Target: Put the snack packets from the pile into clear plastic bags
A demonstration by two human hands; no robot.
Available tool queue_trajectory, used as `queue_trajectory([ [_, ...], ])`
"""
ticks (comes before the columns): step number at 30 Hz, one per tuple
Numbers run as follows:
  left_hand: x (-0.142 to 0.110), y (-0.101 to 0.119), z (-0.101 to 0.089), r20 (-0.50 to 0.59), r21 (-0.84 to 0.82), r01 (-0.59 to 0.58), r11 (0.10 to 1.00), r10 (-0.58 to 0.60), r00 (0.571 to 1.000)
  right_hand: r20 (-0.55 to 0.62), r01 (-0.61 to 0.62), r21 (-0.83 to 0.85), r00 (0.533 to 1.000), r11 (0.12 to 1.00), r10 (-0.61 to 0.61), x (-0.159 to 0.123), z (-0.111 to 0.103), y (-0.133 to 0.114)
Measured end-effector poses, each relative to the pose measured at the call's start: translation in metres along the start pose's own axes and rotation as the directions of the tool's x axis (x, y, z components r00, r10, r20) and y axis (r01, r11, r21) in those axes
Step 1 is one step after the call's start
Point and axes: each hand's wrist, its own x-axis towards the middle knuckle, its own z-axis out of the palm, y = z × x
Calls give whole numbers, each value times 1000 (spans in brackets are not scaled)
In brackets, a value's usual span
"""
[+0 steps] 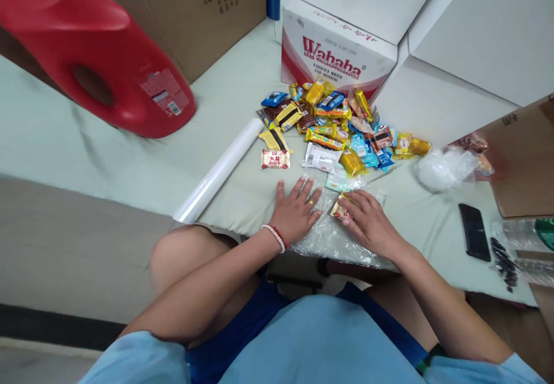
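My left hand point(295, 209) lies with its fingers spread on a sheet of clear plastic film point(324, 239) at the table's front edge. Under the fingers of my right hand point(370, 222) is a small cream and red snack packet point(336, 211), held between thumb and fingers and partly covered by them. A matching snack packet point(275, 159) rests flat just beyond my left hand. Past both hands is a heap of wrapped snacks point(326, 135) in yellow, blue, brown and white. One white snack packet point(321, 157) lies at its near side.
A white plastic-film roll point(220, 170) lies slantwise at left, near a large red jug point(130, 78). Behind the heap stands a Wahaha water carton point(337, 49) beside white boxes point(485, 37). Rightward are a crumpled clear bag point(448, 167), a black phone point(475, 232) and plastic bottles point(526, 235).
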Motion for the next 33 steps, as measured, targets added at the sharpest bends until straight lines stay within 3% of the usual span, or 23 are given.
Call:
queue_trajectory([
  [4, 0, 0, -1, -2, -8, 2, 1000, -2, 1000, -2, -71, 26, 997, 997, 71, 6, -3, -3],
  [7, 0, 0, -1, -8, -17, 9, 1000, -9, 1000, 42, -157, -107, 986, 982, 163, 8, 2, -10],
  [12, -3, 0, 3, -28, -35, 16, 999, -17, 999, -19, -262, -264, 964, 928, 266, 3, 12, -9],
  [16, -4, 1, 4, -29, -44, 37, 998, -38, 999, -5, -240, -216, 969, 946, 245, -5, 2, -1],
  [19, -3, 2, 3, -19, -55, 53, 997, -54, 998, -53, -209, -70, 977, 975, 206, -9, -15, 0],
  [23, -3, 3, 2, -2, -62, 59, 996, -59, 998, -82, -48, 105, 995, 993, 57, -2, -34, -19],
  [26, -3, 3, 1, 10, -59, 69, 996, -69, 998, -65, -9, 104, 998, 995, 16, 7, -39, -28],
  [30, -4, 2, -2, 22, -59, 79, 995, -78, 997, -11, -176, 64, 984, 982, 177, -3, -39, 5],
  [33, -6, 0, -4, 33, -65, 76, 995, -74, 997, 90, -373, 21, 925, 928, 369, -33, -37, 47],
])
